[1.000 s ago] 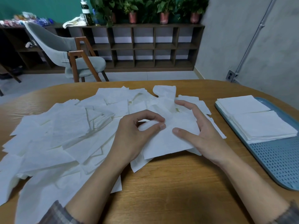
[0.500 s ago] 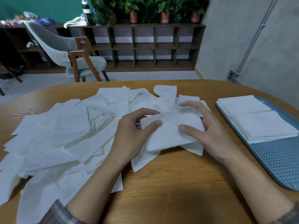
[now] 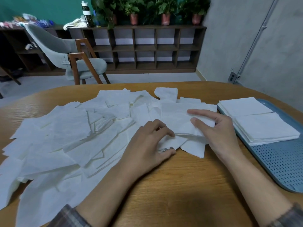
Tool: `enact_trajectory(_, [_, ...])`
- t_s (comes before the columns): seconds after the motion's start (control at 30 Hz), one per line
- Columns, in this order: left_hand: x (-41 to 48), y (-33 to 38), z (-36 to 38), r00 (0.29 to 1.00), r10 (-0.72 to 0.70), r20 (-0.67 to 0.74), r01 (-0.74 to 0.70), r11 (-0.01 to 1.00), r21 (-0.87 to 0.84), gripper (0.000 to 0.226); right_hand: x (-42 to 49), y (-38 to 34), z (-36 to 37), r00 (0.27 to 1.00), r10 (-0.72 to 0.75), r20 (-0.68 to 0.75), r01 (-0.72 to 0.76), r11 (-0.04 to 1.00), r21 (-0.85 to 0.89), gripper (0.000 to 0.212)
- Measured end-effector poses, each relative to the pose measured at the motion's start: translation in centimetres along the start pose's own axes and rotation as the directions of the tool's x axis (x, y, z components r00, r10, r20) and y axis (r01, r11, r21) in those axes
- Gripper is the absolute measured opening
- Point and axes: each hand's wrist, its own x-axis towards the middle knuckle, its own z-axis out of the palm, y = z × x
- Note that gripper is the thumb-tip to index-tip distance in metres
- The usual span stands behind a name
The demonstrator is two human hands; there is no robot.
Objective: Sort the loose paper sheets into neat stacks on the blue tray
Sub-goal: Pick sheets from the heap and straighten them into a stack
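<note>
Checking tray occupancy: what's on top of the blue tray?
Two white paper stacks, far stack and near stack, fill the blue tray's far part. Its perforated floor shows nearer the person; floor beneath the stacks is covered.

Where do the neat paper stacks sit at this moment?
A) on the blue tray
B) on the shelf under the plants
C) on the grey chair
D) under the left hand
A: two squared stacks lie on the blue tray at the right of the table, while the left hand and right hand pinch a loose sheet beside it.
</note>
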Motion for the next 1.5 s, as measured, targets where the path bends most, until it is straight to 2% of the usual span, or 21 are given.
enact_trajectory(0.17, [0.1,-0.2,0.6,0.997,0.053,-0.062,-0.052,0.999,0.008,0.019,0.1,0.0,0.0,0.999,-0.036,0.004,0.036,0.999,-0.022,0.031])
enact_trajectory(0.3, [0.0,-0.1,0.6,0.993,0.026,-0.112,-0.038,0.994,-0.106,0.01,0.1,0.0,0.0,0.997,-0.049,0.061,0.05,0.999,-0.006,0.037])
enact_trajectory(0.43, [0.0,0.5,-0.3,0.98,0.003,-0.197,-0.045,0.978,-0.205,0.005,-0.2,0.2,0.2,0.985,-0.133,0.112,0.138,0.99,-0.041,0.038])
enact_trajectory(0.53, [0.0,1.1,-0.7,0.949,-0.016,-0.315,-0.063,0.969,-0.241,0.006,-0.6,-0.1,0.0,0.959,-0.209,0.189,0.216,0.976,-0.018,0.027])
enact_trajectory(0.6, [0.1,1.3,-0.8,0.925,-0.031,-0.378,-0.086,0.954,-0.289,0.006,-1.0,-0.6,0.0,0.932,-0.241,0.271,0.252,0.968,-0.007,0.027])
enact_trajectory(0.67, [0.2,1.5,-0.9,0.912,-0.038,-0.408,-0.102,0.944,-0.315,0.006,-1.3,-0.7,0.2,0.93,-0.195,0.311,0.211,0.977,-0.017,0.025])
enact_trajectory(0.73, [0.2,1.6,-1.0,0.905,-0.044,-0.422,-0.105,0.941,-0.323,0.007,-1.4,-0.6,0.5,0.951,-0.141,0.274,0.161,0.986,-0.053,0.019])
enact_trajectory(0.83, [0.1,1.7,-1.4,0.931,-0.075,-0.358,-0.077,0.916,-0.393,0.013,-1.3,-0.5,0.7,0.961,-0.136,0.24,0.146,0.989,-0.025,0.004])
enact_trajectory(0.97, [0.1,1.7,-1.9,0.971,-0.146,-0.189,0.059,0.915,-0.4,0.027,-1.2,-0.9,0.3,0.968,-0.129,0.215,0.112,0.99,0.086,0.006])
enact_trajectory(1.13, [0.2,1.4,-2.7,0.963,-0.248,-0.104,0.183,0.888,-0.422,0.006,-1.0,-1.3,0.0,0.983,-0.084,0.166,0.048,0.977,0.206,0.01])
enact_trajectory(1.2, [0.3,1.4,-3.0,0.957,-0.283,-0.071,0.22,0.859,-0.463,0.008,-1.0,-1.3,-0.1,0.986,-0.04,0.162,-0.004,0.965,0.261,0.011])
enact_trajectory(1.37, [0.4,1.4,-4.0,0.926,-0.374,-0.051,0.264,0.739,-0.62,0.01,-0.7,-1.0,-0.1,0.979,0.048,0.199,-0.106,0.951,0.289,0.019])
enact_trajectory(1.5, [0.4,1.2,-4.8,0.919,-0.394,-0.028,0.285,0.71,-0.644,0.006,-0.9,-1.2,-0.1,0.936,0.083,0.341,-0.189,0.938,0.291,0.028])
